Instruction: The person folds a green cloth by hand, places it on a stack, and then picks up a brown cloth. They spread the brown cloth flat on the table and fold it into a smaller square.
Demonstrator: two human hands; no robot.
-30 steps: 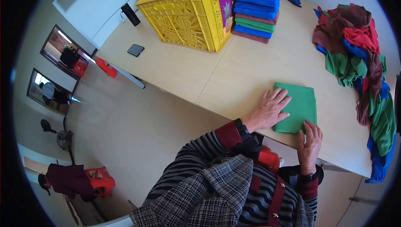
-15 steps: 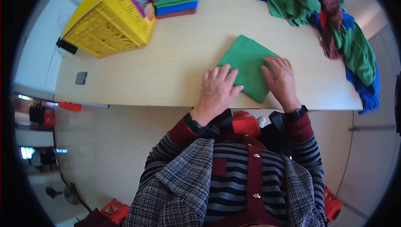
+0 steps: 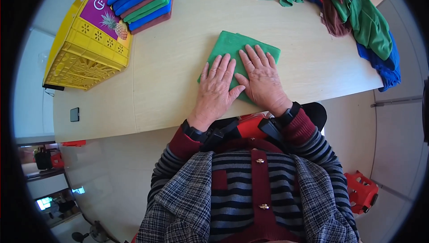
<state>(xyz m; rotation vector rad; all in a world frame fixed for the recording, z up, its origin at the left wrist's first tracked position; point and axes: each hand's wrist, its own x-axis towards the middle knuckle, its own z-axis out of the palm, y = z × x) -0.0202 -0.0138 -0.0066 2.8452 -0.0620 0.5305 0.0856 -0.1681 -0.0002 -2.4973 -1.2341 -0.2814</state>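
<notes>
- Left of the green cloth (image 3: 234, 42) on the desk (image 3: 178, 42), I see a yellow crate (image 3: 89, 66) beside a folded stack (image 3: 147, 6).
- Atop it, left hand (image 3: 213, 93) and right hand (image 3: 263, 84) lie flat, fingers outstretched.
- Beyond it, rightward, a rumpled heap (image 3: 362, 17).

The folded cloth (image 3: 229, 42) was plain green. The stack of folded cloths (image 3: 149, 10) ran in bands of blue, reddish brown and green, and the loose pile of cloths (image 3: 368, 21) mixed green, blue, brown and red. The crate (image 3: 94, 66) was bright yellow with a purple panel (image 3: 94, 12); the tabletop (image 3: 178, 33) was pale wood-toned. The sweater (image 3: 237, 185) had black and grey stripes, maroon cuffs (image 3: 303, 126) and gold buttons (image 3: 263, 206); the outer garment (image 3: 190, 189) was black-and-white checked. The 2 wristbands (image 3: 193, 131) were black, the stool (image 3: 359, 191) red.
</notes>
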